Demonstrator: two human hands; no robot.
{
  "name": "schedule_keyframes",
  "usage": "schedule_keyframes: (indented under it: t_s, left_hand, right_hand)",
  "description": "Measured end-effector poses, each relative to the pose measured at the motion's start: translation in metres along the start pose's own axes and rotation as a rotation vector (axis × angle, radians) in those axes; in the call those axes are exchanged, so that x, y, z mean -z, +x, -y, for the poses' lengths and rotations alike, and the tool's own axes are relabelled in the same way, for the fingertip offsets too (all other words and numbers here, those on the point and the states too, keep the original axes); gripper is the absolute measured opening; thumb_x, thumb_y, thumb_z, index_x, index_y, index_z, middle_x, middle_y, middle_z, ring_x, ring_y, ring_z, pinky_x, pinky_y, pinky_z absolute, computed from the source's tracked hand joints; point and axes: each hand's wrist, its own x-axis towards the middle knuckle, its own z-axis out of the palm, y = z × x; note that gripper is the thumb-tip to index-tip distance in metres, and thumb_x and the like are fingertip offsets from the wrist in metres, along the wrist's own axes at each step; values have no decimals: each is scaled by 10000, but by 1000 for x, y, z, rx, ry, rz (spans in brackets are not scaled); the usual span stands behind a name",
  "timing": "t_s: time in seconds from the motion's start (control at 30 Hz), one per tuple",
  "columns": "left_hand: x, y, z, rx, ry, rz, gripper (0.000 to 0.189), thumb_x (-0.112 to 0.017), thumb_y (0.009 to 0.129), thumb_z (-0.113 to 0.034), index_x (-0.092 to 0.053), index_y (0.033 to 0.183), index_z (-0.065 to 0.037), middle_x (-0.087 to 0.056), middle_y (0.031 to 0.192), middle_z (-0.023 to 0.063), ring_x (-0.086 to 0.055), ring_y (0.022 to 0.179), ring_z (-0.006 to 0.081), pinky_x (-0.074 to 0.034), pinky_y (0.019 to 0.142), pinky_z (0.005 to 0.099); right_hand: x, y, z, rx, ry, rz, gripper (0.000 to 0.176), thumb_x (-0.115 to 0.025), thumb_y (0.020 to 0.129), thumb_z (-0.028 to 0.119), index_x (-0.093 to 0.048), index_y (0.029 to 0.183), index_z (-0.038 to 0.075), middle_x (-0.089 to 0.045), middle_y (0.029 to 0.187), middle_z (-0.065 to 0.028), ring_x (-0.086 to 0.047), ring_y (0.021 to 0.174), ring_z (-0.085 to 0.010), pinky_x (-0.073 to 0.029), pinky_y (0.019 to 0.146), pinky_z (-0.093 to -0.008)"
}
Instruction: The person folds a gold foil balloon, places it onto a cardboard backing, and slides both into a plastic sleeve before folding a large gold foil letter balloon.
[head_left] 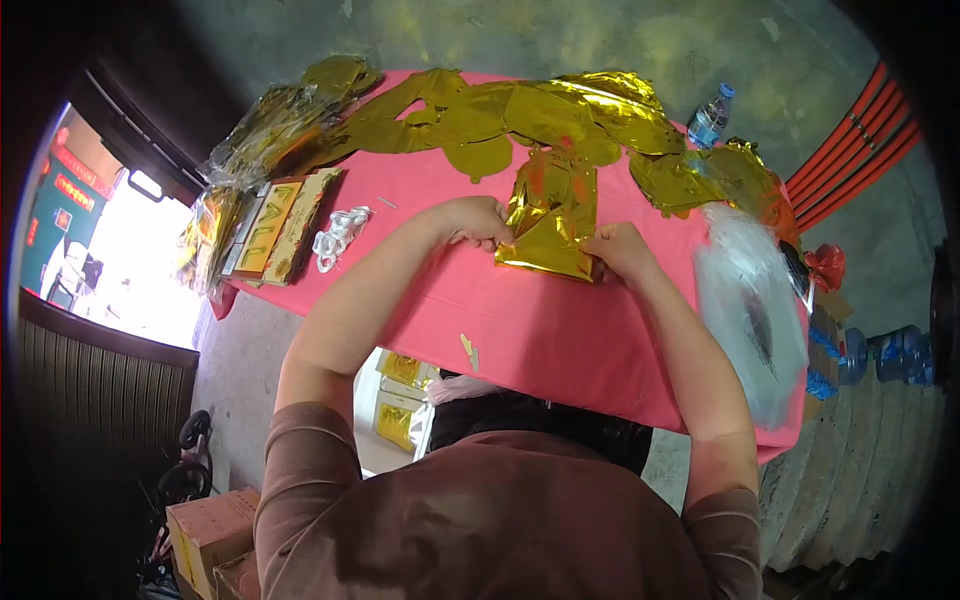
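A shiny gold foil balloon (550, 235), flat and partly folded, lies on the pink tablecloth in front of me. My left hand (478, 221) pinches its left edge near the lower corner. On the opposite side, my right hand (622, 250) grips the right edge, fingers closed. The near end of the foil makes a straight fold between both hands. Its far end, with reddish reflections or marks, reaches towards more flat gold foil balloons (478, 158) spread along the back of the table.
Bundled white string (340, 238) and a boxed package (272, 230) sit at left, beside clear-wrapped foil (290, 120). A water bottle (711, 117) stands at the back right. Clear plastic bags (745, 320) cover the right end. Small strips (469, 350) lie near the front edge.
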Motion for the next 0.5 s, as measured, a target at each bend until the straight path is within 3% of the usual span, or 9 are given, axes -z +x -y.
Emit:
schedule_keyframes:
  t_s: [0.1,0.2,0.27,0.3,0.4,0.47,0.5]
  left_hand:
    - [1,0,0,42,-69,40,180,-725,722,-157,-583,684,-52,-575,591,46,-473,432,89,-280,369,214]
    - [-4,-1,4,36,-191,-16,164,-709,738,-151,-582,696,-57,-569,590,36,-466,426,79,-278,364,202]
    - [-8,-7,8,-44,-274,-88,120,-685,784,-108,-594,853,-70,-554,603,-1,-445,417,54,-259,360,192]
    - [-10,-10,10,-44,-273,-85,120,-685,784,-108,-594,853,-70,-554,603,-1,-445,417,54,-259,360,192]
    - [-22,-20,16,-181,-335,-218,172,-655,819,-117,-580,951,-37,-580,676,0,-495,485,62,-343,410,202]
    - [-33,-28,17,-376,91,-602,249,-620,851,-132,-553,1055,-6,-617,844,53,-592,697,161,-484,606,290]
    - [-39,-35,15,-375,91,-597,249,-620,851,-132,-553,1055,-6,-617,844,53,-592,697,161,-484,606,290]
  right_hand:
    - [1,5,4,-69,-45,50,233,-601,849,170,-590,660,35,-621,582,-86,-574,421,-148,-431,362,-257]
    - [2,4,10,-138,24,51,171,-611,811,110,-596,704,-23,-616,592,-136,-609,451,-213,-496,391,-314]
    - [2,4,14,-153,-27,65,167,-604,806,96,-591,706,-37,-619,605,-158,-616,464,-230,-516,408,-326]
    - [1,4,14,-155,-25,63,167,-604,806,96,-591,706,-37,-619,605,-158,-616,464,-230,-516,408,-326]
    - [1,3,15,-157,-12,55,166,-595,805,85,-585,704,-46,-621,613,-167,-621,474,-235,-523,412,-332]
    - [2,3,15,-168,-5,61,178,-623,826,126,-624,725,-22,-621,593,-123,-610,451,-192,-519,408,-313]
    - [2,3,14,-172,-2,60,178,-623,826,126,-624,725,-22,-621,593,-123,-610,451,-192,-519,408,-313]
